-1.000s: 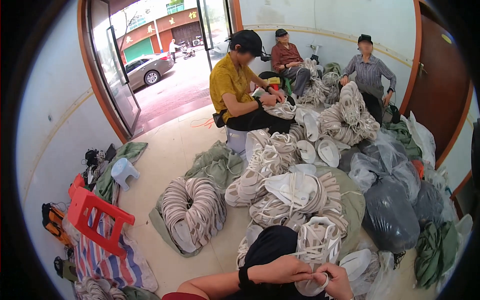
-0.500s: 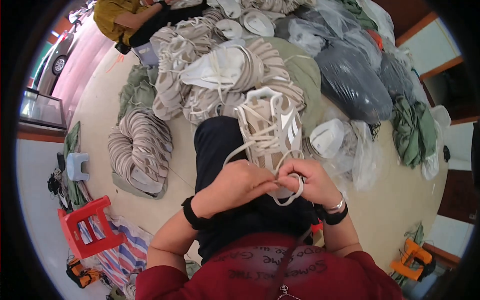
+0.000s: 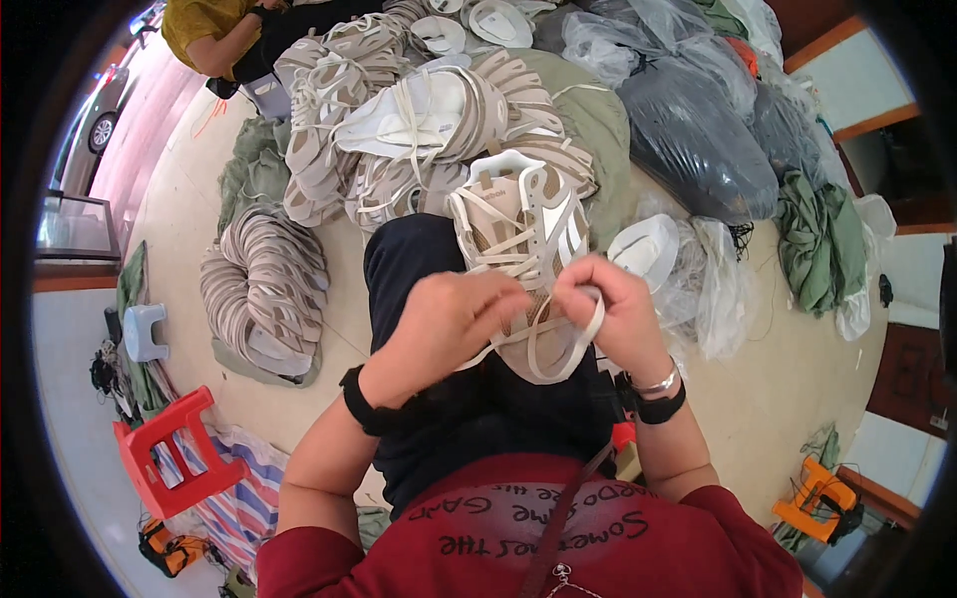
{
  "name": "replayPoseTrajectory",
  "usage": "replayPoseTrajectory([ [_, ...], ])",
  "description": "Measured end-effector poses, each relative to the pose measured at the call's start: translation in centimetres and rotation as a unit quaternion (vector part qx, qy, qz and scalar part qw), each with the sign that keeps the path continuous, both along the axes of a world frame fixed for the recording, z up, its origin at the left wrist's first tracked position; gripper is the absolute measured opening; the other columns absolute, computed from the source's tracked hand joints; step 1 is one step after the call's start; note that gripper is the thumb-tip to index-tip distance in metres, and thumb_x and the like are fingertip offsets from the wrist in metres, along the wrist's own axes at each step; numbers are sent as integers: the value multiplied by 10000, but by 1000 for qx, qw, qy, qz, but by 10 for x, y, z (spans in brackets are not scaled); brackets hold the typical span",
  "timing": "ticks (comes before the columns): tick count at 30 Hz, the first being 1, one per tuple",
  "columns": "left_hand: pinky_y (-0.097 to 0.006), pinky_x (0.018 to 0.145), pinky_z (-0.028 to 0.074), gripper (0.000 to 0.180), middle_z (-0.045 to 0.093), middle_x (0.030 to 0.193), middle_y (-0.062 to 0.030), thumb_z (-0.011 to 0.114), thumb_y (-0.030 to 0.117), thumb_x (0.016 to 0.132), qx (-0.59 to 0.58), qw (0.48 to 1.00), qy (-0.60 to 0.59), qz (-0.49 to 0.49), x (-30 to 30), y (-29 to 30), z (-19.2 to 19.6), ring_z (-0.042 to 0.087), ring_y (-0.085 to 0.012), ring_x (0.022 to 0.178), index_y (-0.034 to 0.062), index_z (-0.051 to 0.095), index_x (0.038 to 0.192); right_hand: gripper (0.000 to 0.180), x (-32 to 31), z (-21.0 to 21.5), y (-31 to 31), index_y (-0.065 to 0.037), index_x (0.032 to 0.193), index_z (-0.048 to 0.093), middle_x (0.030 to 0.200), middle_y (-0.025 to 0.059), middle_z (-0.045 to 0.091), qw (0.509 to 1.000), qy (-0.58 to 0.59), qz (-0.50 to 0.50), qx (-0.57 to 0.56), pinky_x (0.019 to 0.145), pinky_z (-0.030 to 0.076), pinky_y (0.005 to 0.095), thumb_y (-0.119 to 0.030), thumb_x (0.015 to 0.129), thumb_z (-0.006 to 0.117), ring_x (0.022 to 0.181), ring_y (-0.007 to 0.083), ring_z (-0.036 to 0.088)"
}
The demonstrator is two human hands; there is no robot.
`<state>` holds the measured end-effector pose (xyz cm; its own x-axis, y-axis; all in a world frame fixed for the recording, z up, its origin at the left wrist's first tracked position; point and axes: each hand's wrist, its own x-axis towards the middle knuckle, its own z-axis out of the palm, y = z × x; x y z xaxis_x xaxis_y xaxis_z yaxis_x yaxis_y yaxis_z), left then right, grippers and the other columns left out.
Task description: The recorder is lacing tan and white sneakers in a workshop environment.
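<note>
On my thighs lies a beige and white shoe upper (image 3: 518, 214), its toe toward me and its cream lace (image 3: 588, 334) partly threaded across the front. My right hand (image 3: 613, 309) pinches the lace beside the shoe's lower right part, and a loop of it hangs below the fingers. Across from it, my left hand (image 3: 449, 319) hovers over the lower left of the lacing. Its fingers are bent and slightly apart, with no lace seen between them. The lace's other end runs below the left fingers, partly hidden.
Stacked shoe uppers (image 3: 419, 120) pile up just ahead, and another bundle (image 3: 264, 289) lies on the floor at left. Dark plastic bags (image 3: 693, 140) fill the far right. A red stool (image 3: 184, 453) stands lower left. Another person's arm (image 3: 224, 50) shows at far left.
My hands have drawn apart from where they met over the lace. The left has let go and shifted up and left; the right has risen with the lace. The whole view has shifted slightly.
</note>
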<state>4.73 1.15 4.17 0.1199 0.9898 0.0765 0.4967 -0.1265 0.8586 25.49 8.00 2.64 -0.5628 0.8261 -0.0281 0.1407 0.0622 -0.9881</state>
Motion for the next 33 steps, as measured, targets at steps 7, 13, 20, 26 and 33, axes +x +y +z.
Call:
replayPoseTrajectory([
  [7, -352, 575, 496, 160, 668, 716, -136, 661, 155, 845, 34, 987, 126, 98, 5, 29, -26, 666, -288, 644, 77, 711, 976, 112, -23, -11, 19, -6, 818, 579, 741, 124, 600, 977, -82, -81, 177, 605, 471, 344, -87, 836, 654, 652, 283, 595],
  [13, -364, 548, 479, 151, 652, 670, -125, 684, 171, 821, 28, 982, 132, 134, 15, 38, -36, 652, -283, 604, 80, 694, 942, 109, -27, -17, 25, -16, 810, 554, 745, 145, 589, 958, -137, -74, 239, 620, 465, 408, -79, 816, 644, 700, 351, 593],
  [20, -328, 494, 414, 179, 582, 573, -92, 678, 119, 818, -26, 985, 38, 168, 23, 32, -41, 558, -206, 480, 42, 657, 978, 113, -27, -19, 27, -22, 808, 555, 748, 150, 590, 962, -147, -65, 222, 623, 467, 417, -87, 810, 648, 700, 352, 596],
  [26, -236, 471, 336, 175, 529, 540, 14, 623, 47, 848, -88, 984, -78, 137, 21, 33, -44, 442, -25, 495, -1, 628, 1016, 114, -29, -19, 29, -21, 802, 557, 744, 150, 600, 959, -149, -72, 231, 615, 466, 423, -88, 809, 649, 690, 360, 597],
  [33, -221, 461, 316, 158, 531, 549, 37, 615, 42, 859, -93, 981, -100, 134, 20, 34, -48, 419, -2, 505, 1, 635, 1010, 121, -19, -23, 40, -13, 866, 610, 712, 115, 627, 988, -119, -29, 90, 605, 466, 351, -119, 836, 659, 637, 259, 601],
])
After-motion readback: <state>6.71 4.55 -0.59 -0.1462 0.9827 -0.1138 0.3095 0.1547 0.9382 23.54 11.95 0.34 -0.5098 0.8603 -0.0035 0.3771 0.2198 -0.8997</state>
